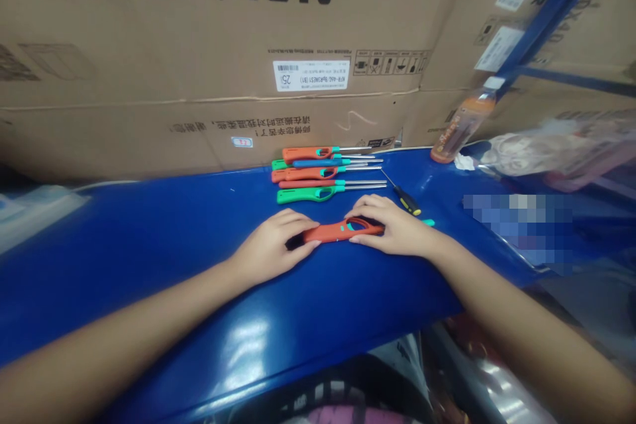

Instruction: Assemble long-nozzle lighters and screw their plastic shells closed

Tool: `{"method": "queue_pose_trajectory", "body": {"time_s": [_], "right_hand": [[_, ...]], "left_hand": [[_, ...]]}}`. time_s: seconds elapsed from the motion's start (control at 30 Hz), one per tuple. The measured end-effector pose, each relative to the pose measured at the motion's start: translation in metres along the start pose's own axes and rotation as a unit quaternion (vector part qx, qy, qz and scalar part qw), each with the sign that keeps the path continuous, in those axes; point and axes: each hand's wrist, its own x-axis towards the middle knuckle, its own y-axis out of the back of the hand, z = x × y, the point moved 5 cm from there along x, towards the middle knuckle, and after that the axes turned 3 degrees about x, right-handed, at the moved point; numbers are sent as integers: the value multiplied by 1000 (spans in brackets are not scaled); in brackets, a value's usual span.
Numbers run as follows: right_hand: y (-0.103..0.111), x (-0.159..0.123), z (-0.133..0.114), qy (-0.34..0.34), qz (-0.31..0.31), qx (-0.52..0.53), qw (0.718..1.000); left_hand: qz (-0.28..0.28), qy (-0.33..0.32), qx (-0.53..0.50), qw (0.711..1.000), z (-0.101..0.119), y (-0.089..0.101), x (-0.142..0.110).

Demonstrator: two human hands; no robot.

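Note:
An orange lighter handle (328, 232) with a teal trigger lies level between my hands, low over the blue table. My left hand (271, 243) pinches its left end between thumb and fingers. Around the trigger end, my right hand (390, 228) is closed with thumb and fingers on either side. No metal tube shows on this one; my right hand covers that end. A small teal piece (428, 222) sticks out beyond my right wrist. Just behind, several long-nosed lighters lie stacked side by side, a green lighter (303, 195) nearest. A black and yellow screwdriver (408, 202) rests to their right.
Large cardboard boxes (199, 79) stand along the back of the blue table (163, 238). An orange drink bottle (462, 122) and crumpled plastic bags (521, 156) sit at the back right. A blue metal post (546, 10) slants up at the right.

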Motion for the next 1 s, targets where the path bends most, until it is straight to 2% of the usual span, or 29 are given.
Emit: {"method": "queue_pose_trajectory", "body": {"time_s": [0.2,0.33,0.47,0.57,0.73,0.9,1.0], "right_hand": [[-1,0,2,1,6,-4,1000],[-2,-1,2,6,14,-13,1000],[-7,-2,-4,39,-9,-97,995],[-7,-2,-12,75,7,-161,984],[-7,-4,-24,111,34,-190,975],[-7,-5,-31,94,62,-214,970],[-8,-3,-32,80,57,-213,972]], "left_hand": [[-4,2,1,1000,0,0,1],[-37,-20,29,999,0,-1,3],[-71,-45,95,992,3,-3,3],[-58,-49,119,990,2,-3,2],[-41,-29,79,996,0,-2,-1],[-50,-20,44,998,4,-1,-4],[-53,-16,37,998,7,1,-4]]}}
